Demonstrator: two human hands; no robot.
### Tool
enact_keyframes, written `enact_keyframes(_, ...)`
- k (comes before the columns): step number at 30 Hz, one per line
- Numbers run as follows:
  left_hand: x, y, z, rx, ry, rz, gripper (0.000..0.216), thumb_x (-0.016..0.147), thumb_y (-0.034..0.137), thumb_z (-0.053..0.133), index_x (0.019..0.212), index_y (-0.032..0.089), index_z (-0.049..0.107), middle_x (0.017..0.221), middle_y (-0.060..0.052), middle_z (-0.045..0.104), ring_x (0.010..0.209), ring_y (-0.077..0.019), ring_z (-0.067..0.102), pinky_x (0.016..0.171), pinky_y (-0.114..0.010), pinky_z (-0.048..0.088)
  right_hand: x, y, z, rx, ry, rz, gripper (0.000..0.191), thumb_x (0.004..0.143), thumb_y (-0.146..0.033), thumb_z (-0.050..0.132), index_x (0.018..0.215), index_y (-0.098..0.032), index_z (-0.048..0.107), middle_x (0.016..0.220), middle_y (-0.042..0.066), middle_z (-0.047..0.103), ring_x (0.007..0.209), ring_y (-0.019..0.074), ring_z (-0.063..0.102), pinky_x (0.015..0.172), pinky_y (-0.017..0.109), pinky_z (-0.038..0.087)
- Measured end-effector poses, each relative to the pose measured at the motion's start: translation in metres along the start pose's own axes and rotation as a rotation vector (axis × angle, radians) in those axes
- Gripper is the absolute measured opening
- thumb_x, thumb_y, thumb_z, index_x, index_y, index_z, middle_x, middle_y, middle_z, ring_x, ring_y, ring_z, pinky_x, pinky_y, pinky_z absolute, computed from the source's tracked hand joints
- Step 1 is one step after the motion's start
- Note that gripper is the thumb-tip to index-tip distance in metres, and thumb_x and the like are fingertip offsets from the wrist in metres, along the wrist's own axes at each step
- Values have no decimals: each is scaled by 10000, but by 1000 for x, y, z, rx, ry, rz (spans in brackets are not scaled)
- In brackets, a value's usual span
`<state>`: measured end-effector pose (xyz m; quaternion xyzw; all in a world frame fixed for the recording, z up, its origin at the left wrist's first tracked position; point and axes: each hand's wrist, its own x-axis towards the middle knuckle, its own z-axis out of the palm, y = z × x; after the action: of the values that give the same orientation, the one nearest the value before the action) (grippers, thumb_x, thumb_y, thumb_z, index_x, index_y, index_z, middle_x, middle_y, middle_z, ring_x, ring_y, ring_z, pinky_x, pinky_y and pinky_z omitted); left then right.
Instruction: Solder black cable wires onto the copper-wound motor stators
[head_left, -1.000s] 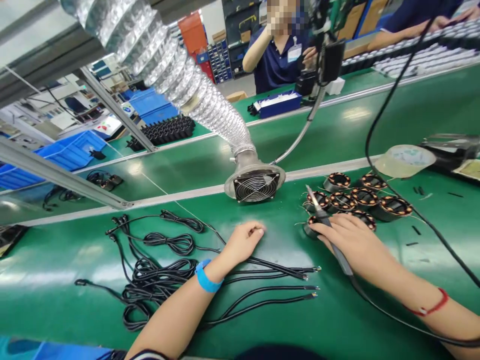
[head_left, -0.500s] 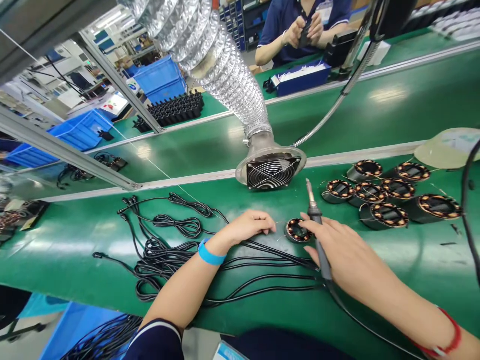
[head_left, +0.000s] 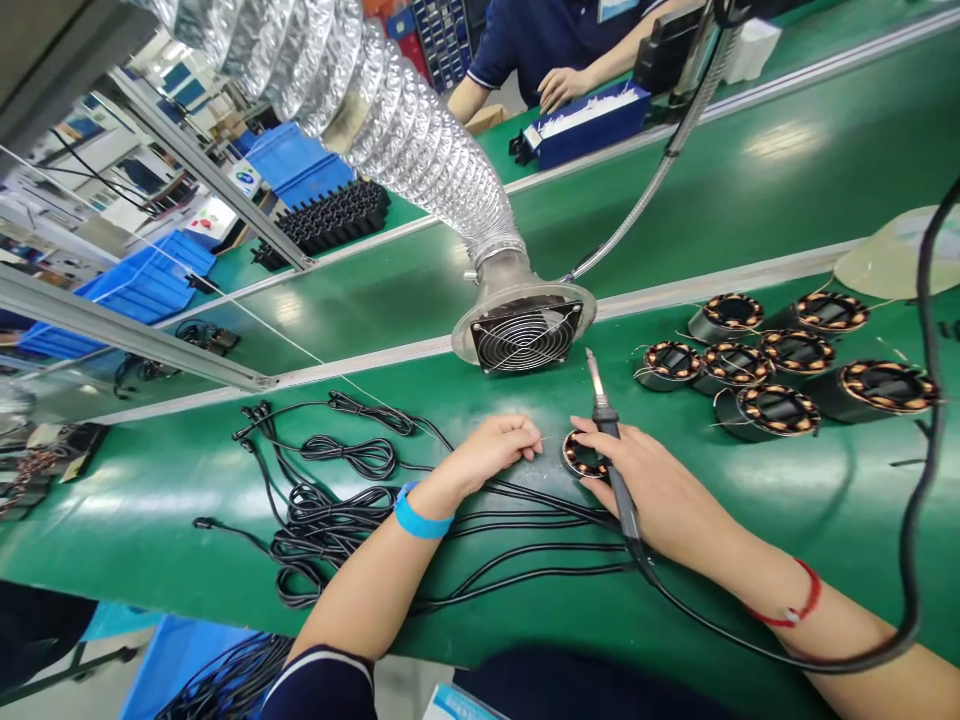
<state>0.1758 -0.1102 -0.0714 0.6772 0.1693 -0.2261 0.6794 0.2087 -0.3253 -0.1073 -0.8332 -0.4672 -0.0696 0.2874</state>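
Observation:
My right hand (head_left: 660,485) is closed around a soldering iron (head_left: 623,500), its metal tip pointing up and away from me. The same hand's fingers rest at the right side of a round motor stator (head_left: 573,458) with copper windings, which stands on the green bench. My left hand (head_left: 498,448) is pinched, and a thin wire (head_left: 551,438) runs from its fingertips towards the stator. The hand covers part of the stator's right side. Several black cables (head_left: 525,548) pass under and beside both hands.
Several more stators (head_left: 777,412) stand at the right. A fan-fronted extractor hood (head_left: 525,330) hangs close beyond the hands. Bundled black cables (head_left: 330,505) lie left. The iron's black cord (head_left: 911,520) loops across the right. Across the bench sits a co-worker (head_left: 559,60) behind a blue box (head_left: 592,140).
My right hand has moved slightly left, its fingers now against the stator. My left hand now pinches the thin wire. The co-worker's hand has lowered to the bench.

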Motion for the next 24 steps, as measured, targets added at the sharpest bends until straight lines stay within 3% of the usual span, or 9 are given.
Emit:
enact_keyframes(4, -1, -3, 3, -69, -88, 67, 353, 666, 454, 706, 690, 120, 598, 608, 32, 532, 444, -20, 296, 454, -203, 173, 1, -2, 2, -25, -8, 0, 274, 919, -225, 485, 1191, -203, 515, 1232, 132, 653, 1049, 263, 657, 817, 442, 569)
enact_keyframes(9, -1, -6, 12, -11, -15, 257, 393, 780, 509, 670, 789, 118, 632, 695, -5, 585, 608, -72, 458, 583, -203, 357, 2, -3, 2, -76, 43, -1, 281, 915, -244, 507, 1191, -189, 512, 1165, 131, 676, 982, 271, 661, 760, 424, 562)
enact_keyframes(14, -6, -7, 1, 198, -103, 185, 267, 818, 390, 657, 815, 125, 619, 735, -5, 595, 712, -106, 509, 701, -233, 423, 1, 2, 1, -75, 52, 89, 281, 903, -273, 529, 1174, -201, 512, 1180, 130, 672, 979, 278, 656, 771, 438, 552)
enact_keyframes(17, -7, -7, -2, 282, -98, 259, 225, 832, 346, 619, 775, 129, 637, 770, -22, 625, 746, -123, 531, 747, -252, 431, 1, 2, 1, -89, 66, 99, 260, 911, -272, 516, 1159, -195, 520, 1170, 132, 674, 976, 280, 654, 761, 434, 549)
enact_keyframes(20, -4, -6, 4, 243, -74, 337, 278, 847, 385, 582, 761, 131, 654, 782, -36, 639, 771, -133, 554, 782, -261, 435, 2, -1, 3, -72, 58, 86, 258, 906, -273, 521, 1147, -186, 542, 1174, 136, 672, 981, 279, 644, 769, 431, 547)
enact_keyframes(24, -2, -6, 13, 69, -115, 234, 372, 816, 489, 609, 730, 128, 631, 710, -25, 603, 672, -102, 508, 682, -233, 415, 2, -4, 4, -55, 14, 56, 304, 902, -288, 518, 1188, -193, 559, 1191, 135, 665, 1006, 287, 636, 801, 453, 536)
